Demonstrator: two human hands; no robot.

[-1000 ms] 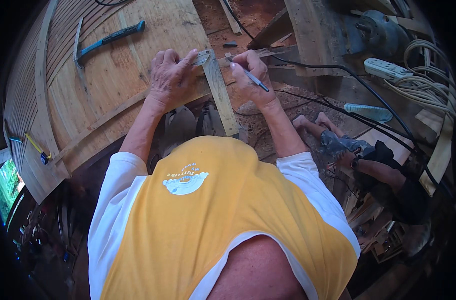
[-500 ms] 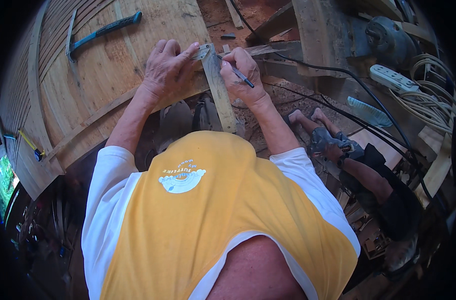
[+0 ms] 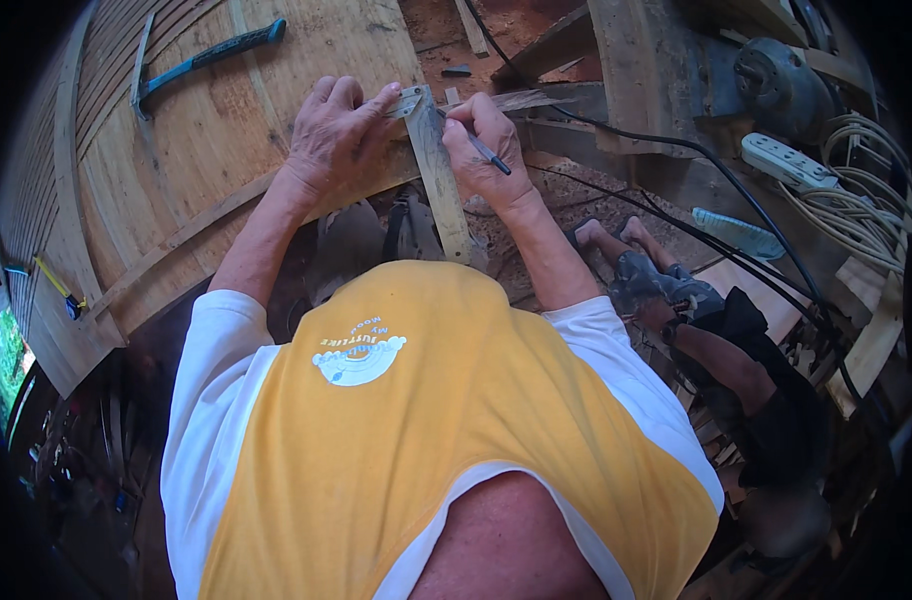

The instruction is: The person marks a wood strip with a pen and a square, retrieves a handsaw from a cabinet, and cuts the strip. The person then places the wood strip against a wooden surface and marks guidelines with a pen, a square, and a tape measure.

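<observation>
My left hand (image 3: 334,132) rests on the near right part of the wooden panel (image 3: 236,110), fingers bent. Its thumb and fingers hold a flat, pale metallic strip (image 3: 408,102) with a hole, lying against the far end of a narrow wooden board (image 3: 438,185). Most of the strip is hidden under the hand. My right hand (image 3: 494,140) is closed around a dark pen (image 3: 489,153), just right of the board's far end. The pen's tip points at the board's edge; whether it touches I cannot tell.
A hammer (image 3: 211,62) with a blue-and-black handle lies on the panel. Black cables (image 3: 696,145) run along the right, by a white power strip (image 3: 788,160) and a motor (image 3: 781,80). Another person (image 3: 726,340) sits low at the right. A yellow tool (image 3: 61,285) lies far left.
My hands keep nearly the same pose on the strip and the pen. At the right, the other person's head and arm have shifted slightly.
</observation>
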